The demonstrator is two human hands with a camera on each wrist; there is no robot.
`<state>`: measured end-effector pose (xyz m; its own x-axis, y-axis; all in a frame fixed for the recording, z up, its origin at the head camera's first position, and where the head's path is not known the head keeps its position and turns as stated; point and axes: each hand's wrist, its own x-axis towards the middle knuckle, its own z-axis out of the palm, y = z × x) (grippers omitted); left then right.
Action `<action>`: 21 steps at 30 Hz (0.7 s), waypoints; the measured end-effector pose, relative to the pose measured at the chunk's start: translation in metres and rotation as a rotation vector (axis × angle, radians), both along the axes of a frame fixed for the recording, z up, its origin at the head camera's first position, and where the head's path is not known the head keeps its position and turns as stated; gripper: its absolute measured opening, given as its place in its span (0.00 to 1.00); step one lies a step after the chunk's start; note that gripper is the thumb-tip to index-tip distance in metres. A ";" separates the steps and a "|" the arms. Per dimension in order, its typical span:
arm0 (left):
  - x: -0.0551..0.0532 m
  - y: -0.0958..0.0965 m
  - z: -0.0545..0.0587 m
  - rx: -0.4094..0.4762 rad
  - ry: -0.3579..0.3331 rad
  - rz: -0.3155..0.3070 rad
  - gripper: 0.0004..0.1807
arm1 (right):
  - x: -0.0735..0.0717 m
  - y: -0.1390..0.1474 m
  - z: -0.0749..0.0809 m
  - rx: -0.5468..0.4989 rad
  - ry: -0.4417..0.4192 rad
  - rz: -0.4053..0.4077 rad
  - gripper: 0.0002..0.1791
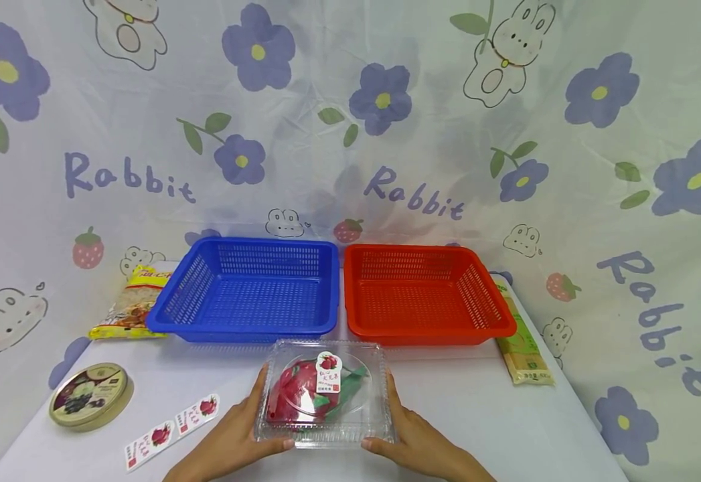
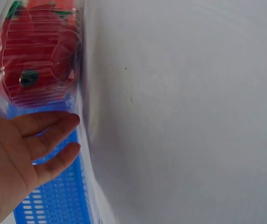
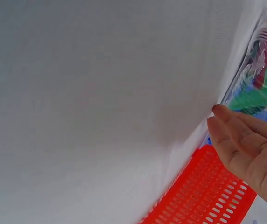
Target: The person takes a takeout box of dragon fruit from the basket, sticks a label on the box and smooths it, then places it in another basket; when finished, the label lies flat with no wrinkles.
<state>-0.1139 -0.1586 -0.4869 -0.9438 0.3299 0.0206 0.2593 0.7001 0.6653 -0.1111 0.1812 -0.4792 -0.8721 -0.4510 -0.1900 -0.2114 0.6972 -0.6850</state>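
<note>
A clear plastic clamshell box [image 1: 362, 415], lid down, is at the front middle of the table. Inside lies a red dragon fruit [image 1: 294, 388] with green tips, and a white dragon fruit label [image 1: 329, 378] is on the lid. My left hand [image 1: 236, 428] grips the left side, its thumb on the near edge; in the left wrist view its lower fingers [image 2: 54, 135] extend loosely. On the opposite side my right hand [image 1: 416, 438] grips likewise, thumb in front. Whether the box touches the table cannot be told. A strip of matching labels [image 1: 172, 432] lies left.
A blue basket [image 1: 248, 329] and a red basket [image 1: 428, 335] stand side by side behind the box. On the left are a round gold tin [image 1: 90, 396] and a yellow food bag [image 1: 136, 304]. A green-yellow packet [image 1: 521, 348] lies right of the red basket.
</note>
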 end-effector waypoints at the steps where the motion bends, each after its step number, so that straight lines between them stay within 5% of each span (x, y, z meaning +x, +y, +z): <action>1: 0.000 0.000 0.000 0.003 -0.003 -0.001 0.70 | 0.000 0.000 0.000 -0.004 -0.008 0.001 0.65; 21: 0.004 0.001 0.003 0.036 -0.010 -0.027 0.70 | 0.001 0.002 0.005 -0.026 -0.002 0.068 0.63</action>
<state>-0.1096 -0.1576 -0.4836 -0.9349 0.3541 0.0233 0.2706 0.6689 0.6924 -0.1105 0.1830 -0.4741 -0.8390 -0.5138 -0.1790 -0.2564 0.6635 -0.7028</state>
